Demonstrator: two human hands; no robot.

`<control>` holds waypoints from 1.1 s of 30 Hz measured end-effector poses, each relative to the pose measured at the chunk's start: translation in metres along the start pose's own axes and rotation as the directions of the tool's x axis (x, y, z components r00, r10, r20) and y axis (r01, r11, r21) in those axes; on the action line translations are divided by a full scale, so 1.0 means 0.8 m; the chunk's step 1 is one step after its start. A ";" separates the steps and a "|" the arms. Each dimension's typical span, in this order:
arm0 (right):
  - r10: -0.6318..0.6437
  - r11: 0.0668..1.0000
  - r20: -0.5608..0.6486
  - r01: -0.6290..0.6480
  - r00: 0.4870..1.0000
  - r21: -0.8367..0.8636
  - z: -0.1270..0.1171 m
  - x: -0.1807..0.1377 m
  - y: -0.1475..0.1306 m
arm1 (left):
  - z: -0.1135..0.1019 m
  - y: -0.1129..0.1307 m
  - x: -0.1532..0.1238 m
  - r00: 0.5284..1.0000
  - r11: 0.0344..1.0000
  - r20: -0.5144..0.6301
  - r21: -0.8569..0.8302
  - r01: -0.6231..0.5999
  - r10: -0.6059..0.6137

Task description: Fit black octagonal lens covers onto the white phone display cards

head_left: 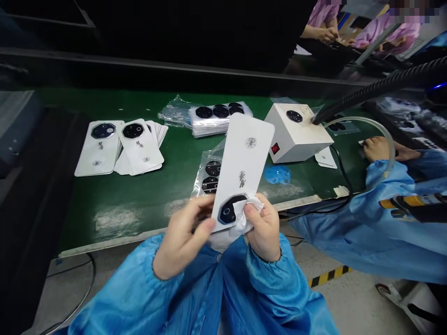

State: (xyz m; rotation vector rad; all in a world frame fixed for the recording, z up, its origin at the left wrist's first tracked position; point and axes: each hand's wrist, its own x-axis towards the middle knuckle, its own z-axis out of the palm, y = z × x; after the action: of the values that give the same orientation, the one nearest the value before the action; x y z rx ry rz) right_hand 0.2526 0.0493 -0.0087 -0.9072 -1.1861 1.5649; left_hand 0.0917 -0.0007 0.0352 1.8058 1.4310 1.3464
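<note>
A white phone back cover (244,153) is held up in front of me, tilted, with its dark camera plate (227,213) at the lower end. My left hand (186,230) grips the cover by its lower left edge, thumb on the near face. A crumpled white cloth (240,223) is pinched in my right hand (264,225), its thumb pressing the cloth on the right part of the camera plate. Behind the cover lies a clear plastic sheet (199,184) with dark camera plates, partly hidden.
Fanned white covers (141,151) and another stack (98,149) lie on the green table (132,204). Bagged camera plates (209,128) sit at the back. A white box (296,135) with a red switch stands right, near a blue piece (277,174). A co-worker's hand (379,149) is at right.
</note>
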 end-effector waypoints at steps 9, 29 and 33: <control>-0.123 0.991 -0.026 0.125 0.992 0.052 0.026 0.003 -0.022 | 0.008 0.014 0.001 1.000 0.980 -0.013 0.197 0.004 -0.002; -0.221 0.974 -0.115 0.225 0.968 0.019 0.040 0.011 -0.033 | -0.001 0.009 0.011 0.978 0.964 0.161 0.209 -0.163 0.130; -0.306 0.917 -0.135 0.254 0.942 -0.307 0.018 0.017 -0.025 | -0.006 0.013 0.019 0.987 0.931 0.103 0.332 -0.152 0.125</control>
State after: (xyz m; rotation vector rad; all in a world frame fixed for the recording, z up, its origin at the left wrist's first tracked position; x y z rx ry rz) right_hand 0.2404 0.0606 0.0137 -0.9908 -1.3662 1.0739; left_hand 0.0918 0.0088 0.0517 2.1910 1.5938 1.1273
